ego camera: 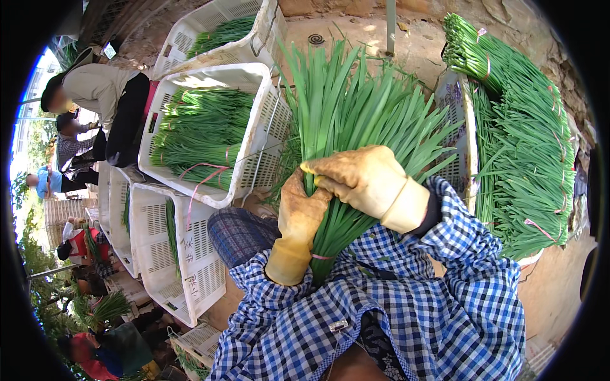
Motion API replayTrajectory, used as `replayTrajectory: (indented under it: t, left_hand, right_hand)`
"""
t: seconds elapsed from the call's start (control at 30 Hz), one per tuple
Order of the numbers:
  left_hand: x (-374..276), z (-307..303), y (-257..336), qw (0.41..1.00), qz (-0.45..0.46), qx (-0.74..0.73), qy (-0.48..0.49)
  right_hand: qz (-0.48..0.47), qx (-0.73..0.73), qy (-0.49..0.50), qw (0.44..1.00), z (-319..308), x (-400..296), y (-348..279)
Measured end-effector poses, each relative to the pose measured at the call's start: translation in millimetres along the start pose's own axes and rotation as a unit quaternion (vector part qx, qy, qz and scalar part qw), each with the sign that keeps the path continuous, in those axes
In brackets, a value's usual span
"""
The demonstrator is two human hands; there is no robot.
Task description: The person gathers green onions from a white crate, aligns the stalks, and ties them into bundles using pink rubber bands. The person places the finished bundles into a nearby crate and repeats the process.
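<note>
My left hand [301, 221], in a stained yellow rubber glove, is closed round a bunch of long flat green leaves [329, 114], which look like garlic chives. The leaves fan out beyond the hands, and a pink tie [323, 257] circles the bunch near my chest. My right hand [364, 183], gloved likewise, lies across the front of the bunch. Its thumb and fingertips pinch leaves beside my left thumb. Part of the bunch is hidden behind both gloves.
White plastic crates of tied chives [259, 85] stand at left, with more crates [183, 305] below. At right, a crate [472, 138] bears a high pile of pink-tied bunches [529, 157]. Loose leaves and a dark coil [316, 39] lie on the ground ahead. Several people work at far left.
</note>
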State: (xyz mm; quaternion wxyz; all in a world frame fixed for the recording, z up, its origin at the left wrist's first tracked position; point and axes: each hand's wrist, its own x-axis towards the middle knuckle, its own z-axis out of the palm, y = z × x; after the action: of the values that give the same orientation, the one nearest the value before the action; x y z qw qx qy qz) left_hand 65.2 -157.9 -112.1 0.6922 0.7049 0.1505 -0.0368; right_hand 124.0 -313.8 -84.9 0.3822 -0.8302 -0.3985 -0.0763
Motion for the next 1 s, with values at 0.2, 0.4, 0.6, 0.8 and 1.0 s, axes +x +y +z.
replayTrajectory:
  t: [0.2,0.4,0.6,0.8,1.0]
  left_hand:
    - [4.9,3.4,7.0,0.997,-0.045,0.06,0.018]
    - [7.9,-9.4,-9.0,0.925,-0.172,-0.337,-0.04]
    - [-7.1,9.2,14.0,0.989,-0.077,-0.123,-0.004]
    - [-3.8,11.7,6.3,1.0,-0.018,-0.013,-0.01]
    - [0.0,15.2,17.0,0.994,-0.082,-0.069,0.0]
  right_hand:
    - [0.008,-0.043,0.0,0.999,19.8,-1.8,8.1]
    - [0.292,0.479,-0.094,0.823,-43.5,6.5,19.6]
    - [0.088,0.102,0.01,0.991,-103.0,29.6,19.6]
    - [0.002,-0.34,-0.134,0.931,-113.1,115.0,62.4]
    - [0.161,0.022,-0.031,0.986,-95.1,90.8,109.5]
